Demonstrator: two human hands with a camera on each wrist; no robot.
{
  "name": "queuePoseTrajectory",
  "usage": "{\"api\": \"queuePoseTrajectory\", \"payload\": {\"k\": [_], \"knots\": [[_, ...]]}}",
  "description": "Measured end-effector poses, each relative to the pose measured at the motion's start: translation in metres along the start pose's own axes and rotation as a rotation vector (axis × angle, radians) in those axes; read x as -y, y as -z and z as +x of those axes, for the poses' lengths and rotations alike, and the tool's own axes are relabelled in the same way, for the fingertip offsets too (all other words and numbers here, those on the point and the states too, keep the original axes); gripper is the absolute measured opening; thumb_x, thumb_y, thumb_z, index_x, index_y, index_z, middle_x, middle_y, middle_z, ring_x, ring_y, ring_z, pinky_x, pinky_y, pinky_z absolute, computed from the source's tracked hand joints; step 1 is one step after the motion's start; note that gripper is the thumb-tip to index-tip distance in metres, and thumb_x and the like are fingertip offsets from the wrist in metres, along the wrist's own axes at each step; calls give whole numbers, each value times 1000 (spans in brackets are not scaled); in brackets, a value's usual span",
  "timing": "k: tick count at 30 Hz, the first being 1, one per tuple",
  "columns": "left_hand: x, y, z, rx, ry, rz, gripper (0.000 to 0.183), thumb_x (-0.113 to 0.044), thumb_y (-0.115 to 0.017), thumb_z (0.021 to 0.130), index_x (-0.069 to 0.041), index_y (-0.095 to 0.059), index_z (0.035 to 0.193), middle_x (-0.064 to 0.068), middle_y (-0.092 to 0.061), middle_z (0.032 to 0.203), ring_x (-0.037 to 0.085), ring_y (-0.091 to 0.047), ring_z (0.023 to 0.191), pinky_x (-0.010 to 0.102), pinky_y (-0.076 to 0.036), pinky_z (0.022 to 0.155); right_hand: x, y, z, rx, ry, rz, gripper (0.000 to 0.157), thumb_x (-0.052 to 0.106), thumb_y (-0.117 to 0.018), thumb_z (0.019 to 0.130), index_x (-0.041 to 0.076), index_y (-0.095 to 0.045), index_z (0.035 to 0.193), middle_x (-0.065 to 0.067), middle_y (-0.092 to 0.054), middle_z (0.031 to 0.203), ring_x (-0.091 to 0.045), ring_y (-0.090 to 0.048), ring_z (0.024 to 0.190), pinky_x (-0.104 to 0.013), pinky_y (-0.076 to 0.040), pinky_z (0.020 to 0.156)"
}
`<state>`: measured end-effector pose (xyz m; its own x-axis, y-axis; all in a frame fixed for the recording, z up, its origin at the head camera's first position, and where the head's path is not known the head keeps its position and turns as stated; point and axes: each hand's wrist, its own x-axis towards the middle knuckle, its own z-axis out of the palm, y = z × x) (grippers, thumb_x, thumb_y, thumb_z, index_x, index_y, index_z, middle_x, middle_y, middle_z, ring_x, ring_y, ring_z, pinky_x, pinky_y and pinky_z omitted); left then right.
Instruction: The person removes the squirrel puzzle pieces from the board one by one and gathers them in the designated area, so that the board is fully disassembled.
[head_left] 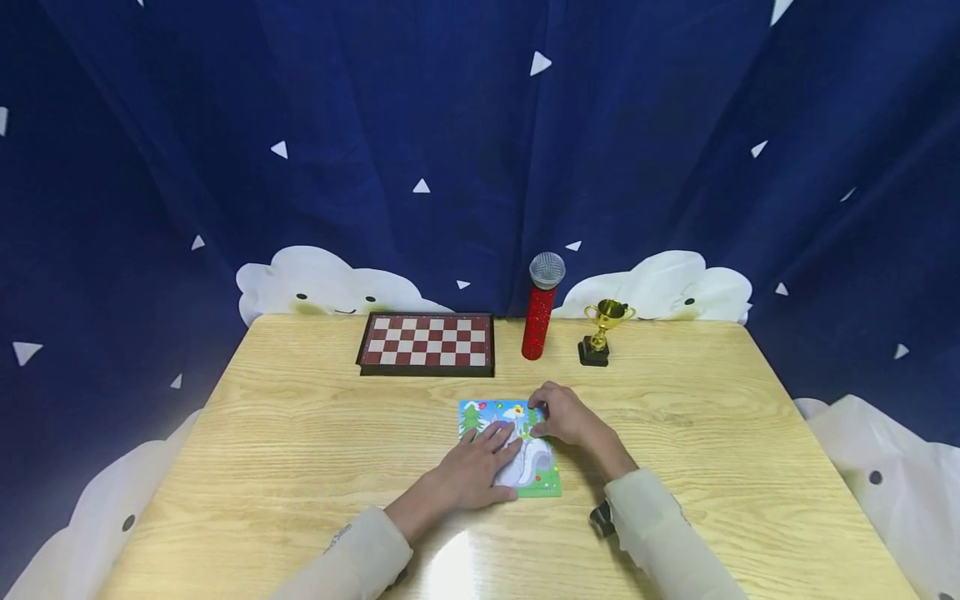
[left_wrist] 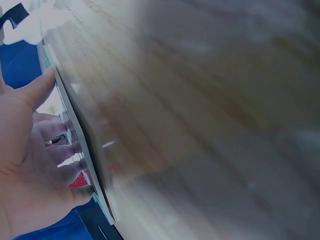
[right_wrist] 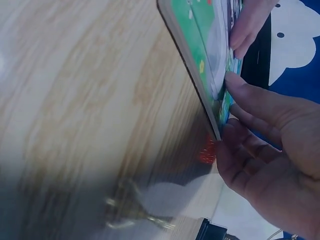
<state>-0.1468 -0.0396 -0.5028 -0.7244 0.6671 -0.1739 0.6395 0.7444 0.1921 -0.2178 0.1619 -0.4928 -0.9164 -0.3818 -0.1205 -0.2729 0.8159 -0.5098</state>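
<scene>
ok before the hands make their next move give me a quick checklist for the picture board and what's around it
1. Picture board flat on the table: ok.
2. Left hand steadying it: ok, spread across the picture.
3. Right hand at the board's right side: ok, near the far corner; whether it grips firmly, cannot tell.
4. Whole picture visible: not ok, the hands cover part of it.
5. Chessboard out of the way: ok, apart from the board, beyond it.
6. Microphone and trophy upright: ok, both standing.
</scene>
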Motion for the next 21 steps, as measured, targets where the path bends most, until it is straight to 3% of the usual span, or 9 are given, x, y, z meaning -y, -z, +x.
{"api": "queuePoseTrajectory", "payload": {"k": [21], "knots": [[-2,2,1,26,11,43,76,-58,-49,90,-19,-27,151,5,-17,160,24,-18,148,48,-26,115,0,2,5,43,-54,36,36,6,-82,69,5,-62,99,-6,-54,92,-16,-49,84,-33,-44,80]]}}
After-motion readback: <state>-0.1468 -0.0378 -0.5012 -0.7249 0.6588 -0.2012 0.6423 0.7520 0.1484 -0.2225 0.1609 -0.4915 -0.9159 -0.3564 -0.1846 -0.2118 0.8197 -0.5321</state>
